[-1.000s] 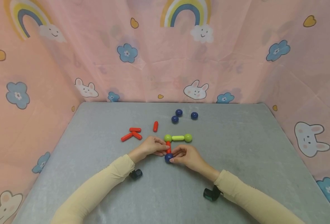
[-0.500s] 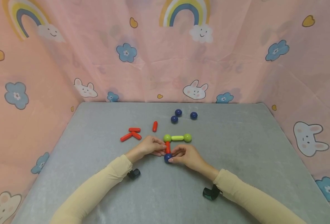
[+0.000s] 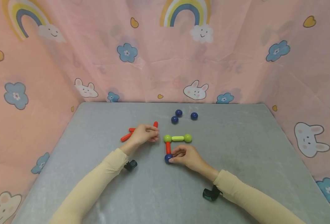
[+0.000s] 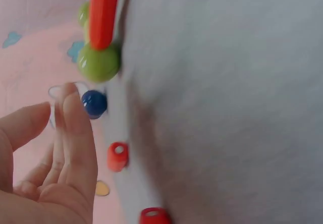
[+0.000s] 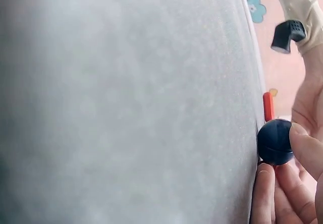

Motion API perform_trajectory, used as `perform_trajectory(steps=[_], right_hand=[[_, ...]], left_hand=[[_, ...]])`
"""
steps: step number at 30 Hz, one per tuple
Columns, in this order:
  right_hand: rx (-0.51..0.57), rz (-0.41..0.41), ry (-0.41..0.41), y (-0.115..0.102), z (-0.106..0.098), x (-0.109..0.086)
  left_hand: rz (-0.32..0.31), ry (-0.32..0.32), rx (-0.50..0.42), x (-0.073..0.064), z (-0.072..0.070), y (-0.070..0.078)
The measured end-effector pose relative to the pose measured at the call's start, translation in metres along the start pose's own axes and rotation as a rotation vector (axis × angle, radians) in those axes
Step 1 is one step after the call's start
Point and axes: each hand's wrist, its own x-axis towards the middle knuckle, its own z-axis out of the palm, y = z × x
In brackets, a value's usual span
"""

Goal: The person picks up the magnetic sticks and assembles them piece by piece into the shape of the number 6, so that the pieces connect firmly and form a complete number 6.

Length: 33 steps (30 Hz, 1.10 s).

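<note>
A dark blue ball (image 3: 168, 158) sits at the near end of a red rod (image 3: 168, 148); my right hand (image 3: 189, 157) pinches that ball between thumb and fingers. The rod's far end meets a green ball (image 3: 167, 138), from which a green rod (image 3: 177, 138) runs right to a second green ball (image 3: 188, 138). My left hand (image 3: 144, 134) is off the joined pieces, in front of a loose red rod (image 3: 155, 124) that it partly hides. In the left wrist view, its thumb and fingers (image 4: 75, 118) stand apart with nothing between them.
Several loose red rods (image 3: 126, 137) lie beside and partly behind the left hand. Three dark blue balls (image 3: 174, 120) rest toward the back of the grey table (image 3: 232, 133). A pink printed cloth (image 3: 153, 68) stands behind the table and at both sides.
My left hand has let go of the red rod in the joined pieces and moved left and away from me, toward the loose red rods. My right hand stays at the blue ball.
</note>
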Motion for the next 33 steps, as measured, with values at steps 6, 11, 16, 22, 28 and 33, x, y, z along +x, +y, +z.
perform_trajectory(steps=[6,11,16,22,28,33], right_hand=[[0.016,-0.006,-0.009,0.001,0.0,0.0],[0.015,-0.008,-0.018,0.001,-0.001,0.0],[0.022,-0.008,-0.027,0.001,-0.002,0.0],[0.043,0.0,-0.04,0.004,-0.002,0.002],[0.027,0.031,-0.033,0.002,-0.002,0.003],[0.037,0.062,-0.025,-0.001,-0.002,0.005]], left_hand=[[0.13,0.174,0.171,0.022,-0.008,0.009],[0.17,0.243,0.3,0.037,-0.012,0.011],[0.122,0.244,0.35,0.045,-0.011,0.008],[0.103,0.23,0.493,0.05,-0.007,0.006],[0.101,0.193,0.589,0.052,-0.007,0.006],[0.087,0.189,0.598,0.053,-0.006,0.006]])
